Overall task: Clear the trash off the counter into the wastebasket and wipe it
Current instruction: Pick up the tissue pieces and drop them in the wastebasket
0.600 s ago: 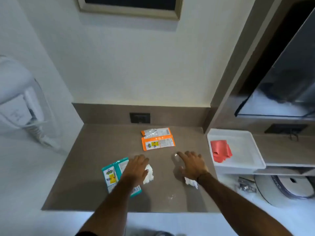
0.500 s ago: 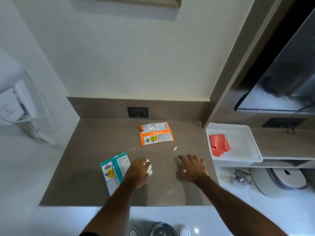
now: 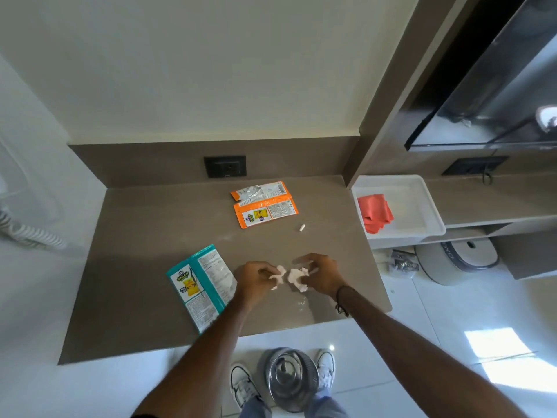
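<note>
Nearest the camera, on the glossy white tiled floor [image 3: 452,312], two white sneakers [image 3: 244,384] flank a round metal wastebasket [image 3: 291,377] standing just below the front edge of the worktop [image 3: 135,267].

The worktop is a brown matte slab with faint pale smears near its front right area. Above its front centre, the left hand [image 3: 253,280] is curled closed around a crumpled white tissue [image 3: 277,276]. The right hand [image 3: 321,274], with a dark band at the wrist, is likewise closed, fingers pinching a second crumpled tissue piece [image 3: 297,277]. The two pieces are nearly touching between the hands.

Just left of the left hand, a teal snack wrapper [image 3: 200,285] lies flat on the worktop. Farther back, an orange wrapper [image 3: 265,212] lies flat, with a torn orange-and-silver wrapper [image 3: 259,190] just behind it. A small white scrap [image 3: 302,227] lies to the right of the orange wrapper.

To the right of the worktop, a white tray [image 3: 422,206] on a lower shelf holds a folded red cloth [image 3: 375,212]. A black wall socket [image 3: 225,166] is set in the brown backsplash. The wall above it is cream.
</note>
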`<action>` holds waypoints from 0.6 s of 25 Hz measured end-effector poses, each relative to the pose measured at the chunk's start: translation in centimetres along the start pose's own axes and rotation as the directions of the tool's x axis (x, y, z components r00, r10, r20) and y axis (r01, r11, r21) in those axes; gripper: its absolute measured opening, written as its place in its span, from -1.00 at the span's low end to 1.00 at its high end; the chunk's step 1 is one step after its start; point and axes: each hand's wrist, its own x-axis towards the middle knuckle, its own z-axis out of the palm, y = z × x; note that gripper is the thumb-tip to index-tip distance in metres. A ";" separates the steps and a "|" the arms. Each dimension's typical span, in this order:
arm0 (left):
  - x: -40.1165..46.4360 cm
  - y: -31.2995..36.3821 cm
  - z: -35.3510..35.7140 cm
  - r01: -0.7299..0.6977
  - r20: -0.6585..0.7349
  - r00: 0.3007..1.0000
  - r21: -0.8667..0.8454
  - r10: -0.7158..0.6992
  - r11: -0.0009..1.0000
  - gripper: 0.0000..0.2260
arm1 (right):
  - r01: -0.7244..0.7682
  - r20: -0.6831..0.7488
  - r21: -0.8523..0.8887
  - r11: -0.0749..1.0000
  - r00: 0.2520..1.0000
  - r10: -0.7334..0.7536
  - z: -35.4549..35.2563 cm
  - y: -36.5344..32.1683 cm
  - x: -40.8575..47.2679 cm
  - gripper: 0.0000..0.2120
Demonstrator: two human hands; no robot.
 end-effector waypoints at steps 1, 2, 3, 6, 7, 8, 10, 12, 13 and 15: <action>-0.1 0.1 0.1 0.061 0.051 0.997 -0.123 -0.055 0.991 -0.81 | 0.036 0.018 0.018 0.999 0.999 -0.036 0.5 -0.5 -0.2 -0.56; -0.2 0.2 0.3 0.099 0.097 0.992 -0.208 -0.080 0.973 -0.78 | 0.062 0.025 0.027 0.998 0.998 -0.062 0.9 -0.7 -0.4 -0.55; -0.4 0.3 0.3 0.118 0.128 0.988 -0.253 -0.088 0.960 -0.76 | 0.063 0.028 0.051 0.997 0.998 -0.064 1.1 -0.8 -0.6 -0.58; -1.2 0.1 0.5 0.149 0.214 0.972 -0.267 -0.092 0.952 -0.77 | 0.005 0.053 0.236 0.972 0.998 -0.018 1.0 -0.1 -2.1 -0.71; -1.5 0.0 0.7 0.165 0.236 0.966 -0.264 -0.103 0.950 -0.77 | -0.009 0.055 0.278 0.960 0.998 -0.007 0.8 0.2 -2.7 -0.77; -1.6 -0.2 1.1 0.178 0.233 0.965 -0.266 -0.116 0.947 -0.78 | -0.017 0.053 0.313 0.950 0.999 0.001 0.6 0.7 -3.4 -0.84; -2.1 -0.7 2.0 0.124 0.126 0.987 -0.215 -0.098 0.969 -0.83 | -0.038 0.042 0.334 0.942 0.999 0.026 0.1 2.2 -4.9 -0.76; -3.1 -1.6 3.4 -0.036 -0.078 0.996 0.115 0.046 0.993 -0.80 | -0.054 0.053 0.324 0.944 0.998 0.038 0.0 4.6 -6.8 -0.67; -3.6 -2.2 4.2 -0.111 -0.133 0.978 0.328 0.162 0.938 -0.76 | -0.054 0.062 0.313 0.948 0.997 0.037 0.3 6.0 -7.8 -0.67; -3.9 -4.0 5.7 -0.202 -0.106 0.940 0.595 0.325 0.778 -0.61 | -0.069 0.070 0.273 0.960 0.996 0.052 1.6 9.3 -9.6 -0.72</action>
